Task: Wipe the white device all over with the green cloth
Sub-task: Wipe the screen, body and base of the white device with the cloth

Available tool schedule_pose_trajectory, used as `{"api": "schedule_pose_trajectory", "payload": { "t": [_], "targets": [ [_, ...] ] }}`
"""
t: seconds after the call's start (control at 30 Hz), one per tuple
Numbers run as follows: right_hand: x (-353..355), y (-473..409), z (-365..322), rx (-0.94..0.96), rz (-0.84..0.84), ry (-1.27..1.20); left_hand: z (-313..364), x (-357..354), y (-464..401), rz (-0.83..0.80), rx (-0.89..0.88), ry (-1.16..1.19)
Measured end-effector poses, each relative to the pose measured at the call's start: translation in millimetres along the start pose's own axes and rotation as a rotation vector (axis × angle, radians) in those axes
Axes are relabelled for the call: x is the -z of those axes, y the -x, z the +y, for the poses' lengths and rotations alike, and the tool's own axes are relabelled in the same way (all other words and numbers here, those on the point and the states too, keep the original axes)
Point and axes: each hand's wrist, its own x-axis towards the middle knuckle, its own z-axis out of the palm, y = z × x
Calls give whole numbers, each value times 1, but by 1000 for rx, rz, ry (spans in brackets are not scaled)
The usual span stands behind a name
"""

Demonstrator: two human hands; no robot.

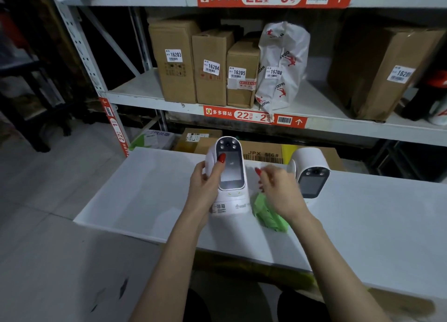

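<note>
A white device (229,174) with a dark screen and a lens cluster at its top stands upright on the white table (135,200). My left hand (205,186) grips its left side, thumb across the screen's upper left corner. My right hand (280,191) hovers just right of the device, fingers curled. The crumpled green cloth (266,215) hangs from under that hand and trails onto the table; how the fingers hold it is hidden.
A second white device (310,174) stands at the right on the table. Behind it is a metal shelf (314,113) with labelled cardboard boxes (210,67) and a white plastic bag (283,62). More boxes sit below the shelf.
</note>
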Motion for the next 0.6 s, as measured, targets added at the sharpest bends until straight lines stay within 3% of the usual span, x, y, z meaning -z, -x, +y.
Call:
{"api": "schedule_pose_trajectory", "payload": {
  "t": [0.07,0.17,0.4,0.6],
  "targets": [
    [0,2,9,10,-45,329,1,3,-1,47,12,12],
    [-3,7,14,-22,-141,563,1,4,-2,96,23,-6],
    [-19,13,8,-40,-254,781,1,2,-1,130,39,-23],
    [-33,12,12,12,-249,846,1,1,-3,150,63,-36]
  ]
}}
